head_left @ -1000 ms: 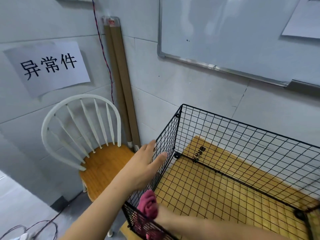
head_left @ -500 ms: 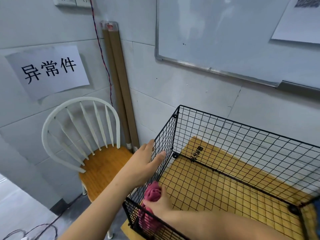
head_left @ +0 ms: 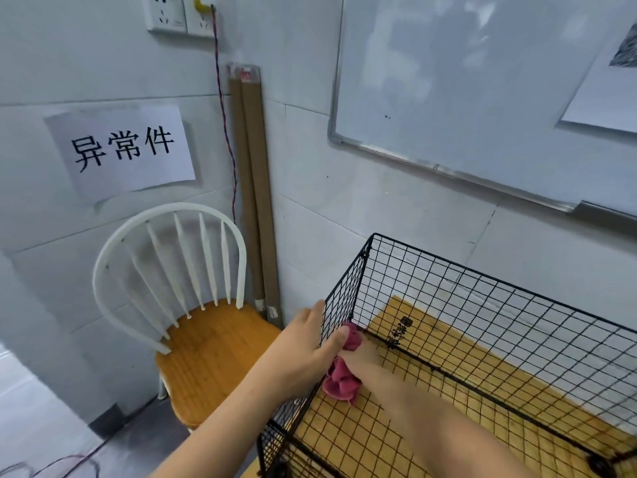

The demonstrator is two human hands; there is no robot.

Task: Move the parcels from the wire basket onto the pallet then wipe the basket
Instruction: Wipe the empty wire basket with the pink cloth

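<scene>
Wire basket [head_left: 482, 291]: no parcels visible, so I judge unloading done and wiping underway. Right grip [head_left: 362, 357] bunches pink cloth [head_left: 339, 382] at inside far-left corner. Left grip [head_left: 303, 353], fingers flat, braces side wall outside. Pallet unseen.

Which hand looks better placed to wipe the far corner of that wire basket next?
The right hand: it is inside the wire basket, gripping the pink cloth near that corner. The left hand presses the basket's side wall from outside, holding no cloth.
</scene>
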